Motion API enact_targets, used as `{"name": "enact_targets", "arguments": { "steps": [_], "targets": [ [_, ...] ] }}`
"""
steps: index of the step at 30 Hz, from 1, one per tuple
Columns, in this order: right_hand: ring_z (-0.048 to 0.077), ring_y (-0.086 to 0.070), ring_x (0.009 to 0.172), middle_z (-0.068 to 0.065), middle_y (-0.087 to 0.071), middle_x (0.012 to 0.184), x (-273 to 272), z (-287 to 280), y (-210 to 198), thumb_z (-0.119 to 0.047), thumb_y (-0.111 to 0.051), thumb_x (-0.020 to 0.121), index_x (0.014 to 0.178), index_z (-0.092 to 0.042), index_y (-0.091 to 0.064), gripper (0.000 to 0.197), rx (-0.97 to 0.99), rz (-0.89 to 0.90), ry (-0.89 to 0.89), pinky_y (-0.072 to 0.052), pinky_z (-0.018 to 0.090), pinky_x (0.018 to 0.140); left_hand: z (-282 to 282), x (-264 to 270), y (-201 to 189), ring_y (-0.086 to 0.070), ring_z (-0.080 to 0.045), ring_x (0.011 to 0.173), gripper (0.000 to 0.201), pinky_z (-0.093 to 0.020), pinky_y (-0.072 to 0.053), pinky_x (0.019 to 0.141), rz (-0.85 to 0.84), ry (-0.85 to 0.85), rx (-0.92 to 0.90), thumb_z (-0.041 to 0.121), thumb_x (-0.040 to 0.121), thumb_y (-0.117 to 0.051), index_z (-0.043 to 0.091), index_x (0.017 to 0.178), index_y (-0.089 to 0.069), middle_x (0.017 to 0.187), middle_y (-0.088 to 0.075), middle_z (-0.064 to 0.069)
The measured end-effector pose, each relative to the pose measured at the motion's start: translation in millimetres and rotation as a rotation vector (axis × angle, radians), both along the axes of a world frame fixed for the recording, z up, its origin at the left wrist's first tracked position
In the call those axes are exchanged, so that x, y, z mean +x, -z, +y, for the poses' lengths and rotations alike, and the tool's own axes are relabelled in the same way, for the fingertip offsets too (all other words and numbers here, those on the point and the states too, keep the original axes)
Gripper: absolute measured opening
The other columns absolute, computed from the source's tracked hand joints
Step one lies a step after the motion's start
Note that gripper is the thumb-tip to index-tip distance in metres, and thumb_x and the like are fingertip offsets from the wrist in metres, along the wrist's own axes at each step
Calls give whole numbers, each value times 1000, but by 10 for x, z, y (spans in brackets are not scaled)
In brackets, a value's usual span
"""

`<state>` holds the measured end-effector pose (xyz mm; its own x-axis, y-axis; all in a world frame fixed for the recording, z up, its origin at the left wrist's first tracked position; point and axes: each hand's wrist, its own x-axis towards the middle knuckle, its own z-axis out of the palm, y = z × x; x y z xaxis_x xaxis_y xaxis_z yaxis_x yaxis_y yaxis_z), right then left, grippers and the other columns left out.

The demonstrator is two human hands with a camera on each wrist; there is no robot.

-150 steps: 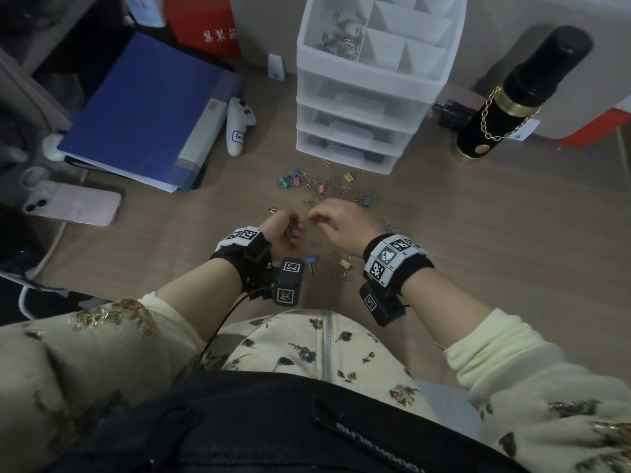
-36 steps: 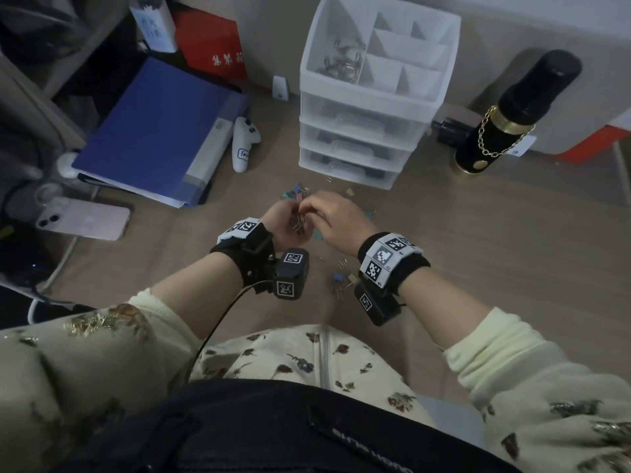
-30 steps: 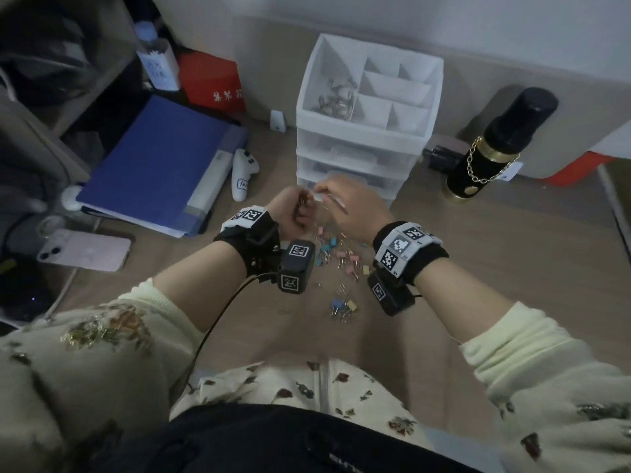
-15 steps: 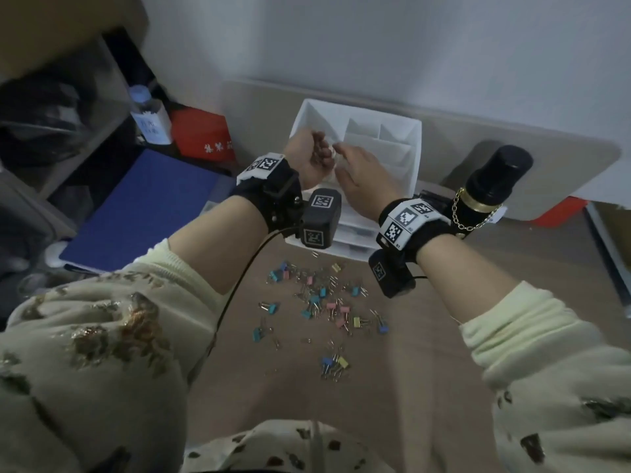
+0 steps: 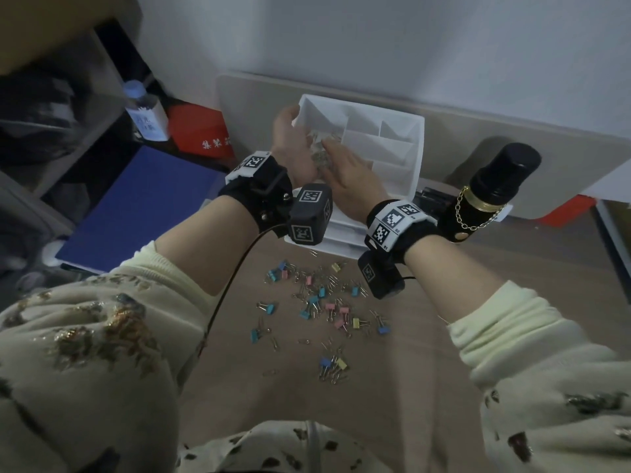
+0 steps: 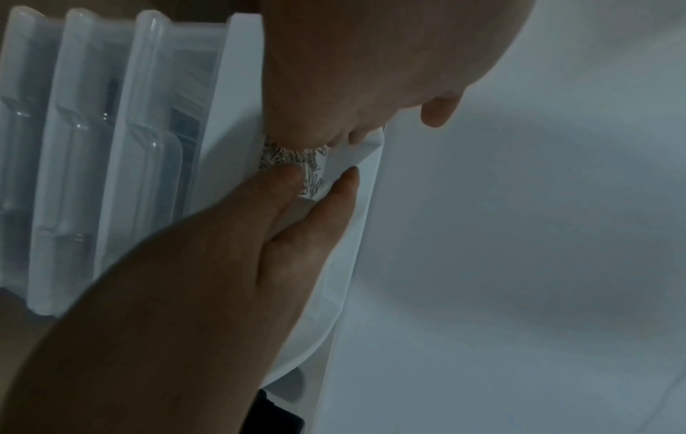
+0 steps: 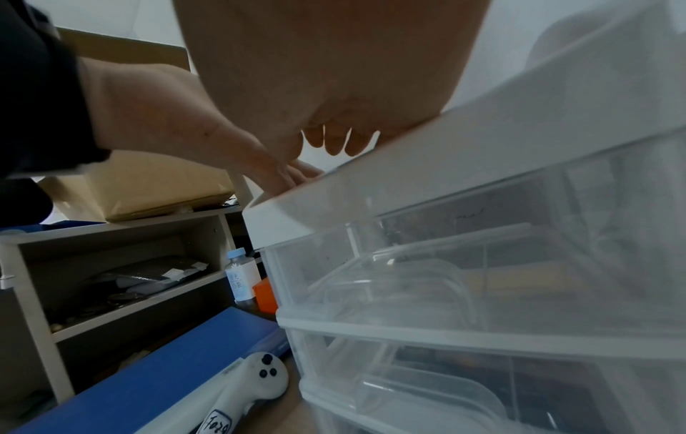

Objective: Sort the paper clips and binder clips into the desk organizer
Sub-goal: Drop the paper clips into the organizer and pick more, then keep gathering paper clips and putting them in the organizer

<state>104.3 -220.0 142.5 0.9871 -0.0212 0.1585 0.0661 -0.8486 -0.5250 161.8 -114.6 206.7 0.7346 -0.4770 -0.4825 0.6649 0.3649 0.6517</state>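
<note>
A white desk organizer (image 5: 418, 149) stands at the back of the desk, its top tray split into compartments. Both hands hover over the left compartment. My left hand (image 5: 290, 131) is tilted with the palm open, and silver paper clips (image 5: 320, 154) spill from it onto the heap of paper clips (image 6: 293, 164) in that compartment. The straight fingers (image 6: 291, 176) of my right hand (image 5: 338, 158) reach into the same compartment, touching the clips. Coloured binder clips (image 5: 329, 307) and loose paper clips (image 5: 333, 368) lie scattered on the desk below the hands.
A black bottle with a gold chain (image 5: 495, 189) stands right of the organizer. A blue folder (image 5: 136, 206), red box (image 5: 201, 134) and water bottle (image 5: 143, 114) are to the left. A white controller (image 7: 245, 390) lies beside the clear drawers (image 7: 482, 279).
Both hands rose from the desk to the organizer's left compartment. The left hand, earlier closed round a bunch of paper clips, has opened over it.
</note>
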Motion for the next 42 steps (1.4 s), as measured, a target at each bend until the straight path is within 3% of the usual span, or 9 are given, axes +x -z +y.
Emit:
{"name": "enact_targets", "arguments": {
  "steps": [4,12,17,22,27,31,34,39,42],
  "targets": [
    [26,-40,131,12,-45,142,-141,25,49,-21,-37,99,137,-8,-41,40,-5,-161,-38,-32,40,109,75,-25,125,-56,-20,77,39,-27,-41,62,-46,-81,-31,39,93,-40,6,107,-57,101,-60,-7],
    [27,-53,117,11,-59,126,-736,160,454,-10,-41,91,122,-6,-56,35,-30,-263,-95,-43,42,100,352,-437,649,-59,-21,67,30,-29,-48,65,-36,-87,-139,24,94,-41,7,81,-61,68,-61,-6],
    [26,-56,113,10,-61,124,-1176,173,953,-17,-35,90,121,-7,-57,39,-56,-91,-119,-41,36,100,552,-734,1236,-57,-19,69,23,-30,-49,71,82,-39,87,20,94,-41,9,84,-59,75,-59,-4],
    [24,-49,121,6,-54,132,-1450,96,1360,-4,-46,91,127,-11,-54,37,21,223,-25,-39,36,103,783,-994,1765,-54,-15,65,20,-25,-43,57,259,95,409,14,94,-42,11,81,-57,75,-59,-1],
    [23,-52,117,6,-55,130,-1554,-13,1536,-9,-45,93,127,-12,-54,35,5,396,36,-40,33,96,886,-1121,2003,-57,-16,62,18,-22,-51,48,343,45,449,18,94,-48,12,79,-58,72,-60,-2],
    [17,-54,86,-3,-58,95,-1639,-76,1644,-12,-49,92,112,-16,-62,24,-5,404,37,-39,26,72,911,-1173,2042,-56,-16,64,10,-26,-48,56,337,78,473,10,87,-51,12,80,-58,75,-59,-2],
    [10,-48,75,-11,-52,83,-1775,-42,1710,-13,-55,85,98,-20,-66,18,1,435,-74,-43,30,67,904,-1217,2074,-55,-17,66,16,-27,-44,57,346,93,500,10,89,-44,9,82,-57,79,-60,-3],
    [16,-56,91,-2,-61,100,-1980,92,1692,-20,-57,84,99,-21,-64,17,-69,482,-210,-48,33,80,875,-1308,2058,-53,-16,65,20,-28,-43,57,352,97,496,9,91,-40,9,80,-57,78,-59,-3],
    [19,-55,103,0,-56,113,-2031,217,1666,-25,-51,91,119,-21,-56,29,-128,511,-197,-46,32,83,891,-1365,2055,-53,-16,66,21,-27,-43,58,348,111,498,9,92,-40,11,82,-58,76,-58,-1]
  ]
}}
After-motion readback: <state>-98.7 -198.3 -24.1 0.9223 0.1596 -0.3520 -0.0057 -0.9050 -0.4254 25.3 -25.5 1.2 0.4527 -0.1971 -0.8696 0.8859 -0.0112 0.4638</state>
